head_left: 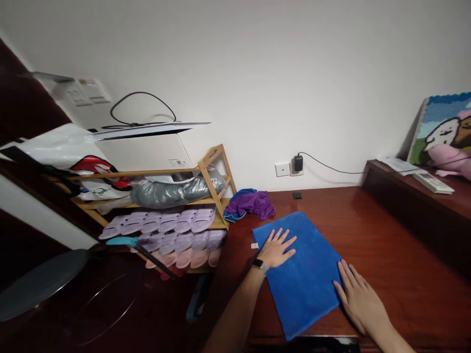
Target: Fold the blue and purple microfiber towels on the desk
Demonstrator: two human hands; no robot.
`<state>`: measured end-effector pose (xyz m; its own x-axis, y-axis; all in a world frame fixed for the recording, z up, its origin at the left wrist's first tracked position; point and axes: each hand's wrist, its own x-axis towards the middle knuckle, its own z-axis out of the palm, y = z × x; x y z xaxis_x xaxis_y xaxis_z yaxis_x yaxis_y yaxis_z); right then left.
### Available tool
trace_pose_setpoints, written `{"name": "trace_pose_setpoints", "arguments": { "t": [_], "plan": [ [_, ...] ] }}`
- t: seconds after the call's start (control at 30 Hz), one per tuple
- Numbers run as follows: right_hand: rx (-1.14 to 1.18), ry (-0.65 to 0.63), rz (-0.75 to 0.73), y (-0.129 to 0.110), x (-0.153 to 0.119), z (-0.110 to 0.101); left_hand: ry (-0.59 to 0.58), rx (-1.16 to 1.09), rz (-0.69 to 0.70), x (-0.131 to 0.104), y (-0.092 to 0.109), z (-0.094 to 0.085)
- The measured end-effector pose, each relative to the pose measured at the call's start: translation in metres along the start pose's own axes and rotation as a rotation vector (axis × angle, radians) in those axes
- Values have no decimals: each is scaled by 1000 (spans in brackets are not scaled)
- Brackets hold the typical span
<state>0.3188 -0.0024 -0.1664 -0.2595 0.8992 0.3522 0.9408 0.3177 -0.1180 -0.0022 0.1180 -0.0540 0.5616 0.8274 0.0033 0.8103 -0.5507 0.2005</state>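
A blue cloth point(311, 269), folded into a flat rectangle, lies at a slant on the reddish-brown wooden desk point(405, 274). A small white tag sticks out at its left edge. My left hand point(276, 248) rests flat on the upper left part of the cloth with fingers spread; a watch point(259, 265) is on that wrist. My right hand point(358, 296) lies flat along the cloth's right edge, fingertips at the border and most of the palm over the desk. Neither hand grasps anything. Beyond the cloth, a crumpled purple and blue fabric point(252, 203) sits at the desk's back left corner.
Left of the desk stands a wooden rack point(217, 189) with lilac and pink slippers point(184, 223), a plastic-wrapped grey bundle point(176, 190) and a white box point(147, 152). A charger point(298, 163) is plugged into the wall. A raised ledge at right holds a remote point(433, 182) and a pink plush toy point(451, 159).
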Motion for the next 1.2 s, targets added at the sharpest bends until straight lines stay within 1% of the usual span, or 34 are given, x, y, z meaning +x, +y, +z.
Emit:
{"name": "trace_pose_setpoints", "arguments": {
  "t": [0.03, 0.07, 0.1, 0.17, 0.23, 0.27, 0.33, 0.37, 0.43, 0.47, 0.53, 0.63, 0.7, 0.73, 0.77, 0.83, 0.9, 0.97, 1.03, 1.07, 1.13, 1.2],
  "plan": [
    [-12, 12, -39, -1, -13, 0, -18, 0, 26, 5, 2, -4],
    [-27, 14, -69, -3, -25, -1, -8, 6, 33, 9, 7, -6],
    [-44, 11, -87, -4, -35, -3, 32, 17, 23, 9, 15, -7],
    [-80, -10, -99, -6, -43, -15, 173, 44, -45, 3, 38, -2],
    [-98, -22, -73, -9, -35, -30, 305, 58, -134, -12, 65, 8],
    [-99, -12, -44, -12, -25, -37, 337, 56, -171, -21, 78, 14],
    [-74, 25, -5, -17, -3, -47, 341, 38, -214, -40, 94, 25],
    [-52, 37, -6, -20, 7, -48, 323, 25, -213, -49, 98, 30],
    [-5, 36, -48, -26, 19, -42, 276, 0, -180, -63, 99, 34],
    [14, 27, -73, -29, 19, -36, 256, -9, -157, -69, 96, 34],
    [35, 29, -85, -33, 8, -21, 229, -18, -110, -78, 89, 32],
    [41, 47, -66, -37, -19, -4, 208, -23, -62, -87, 83, 27],
    [51, 26, -62, -37, -28, 0, 200, -28, -51, -91, 83, 26],
    [57, 6, -50, -36, -27, -1, 198, -29, -50, -92, 84, 26],
    [63, -17, -26, -34, -21, -4, 197, -29, -49, -93, 84, 26],
    [71, -64, 40, -31, 5, -13, 194, -31, -46, -93, 85, 27],
    [77, -107, 91, -27, 47, -23, 189, -34, -45, -93, 86, 27],
    [88, -149, 104, -24, 94, -30, 188, -30, -49, -93, 86, 27],
    [96, -204, 97, -22, 135, -30, 193, -14, -53, -93, 86, 26],
    [96, -239, 100, -21, 150, -28, 197, -4, -53, -93, 86, 26],
    [92, -302, 118, -19, 169, -20, 204, 13, -51, -93, 87, 26],
    [90, -330, 133, -16, 174, -10, 207, 25, -44, -95, 87, 27]
  ]
}}
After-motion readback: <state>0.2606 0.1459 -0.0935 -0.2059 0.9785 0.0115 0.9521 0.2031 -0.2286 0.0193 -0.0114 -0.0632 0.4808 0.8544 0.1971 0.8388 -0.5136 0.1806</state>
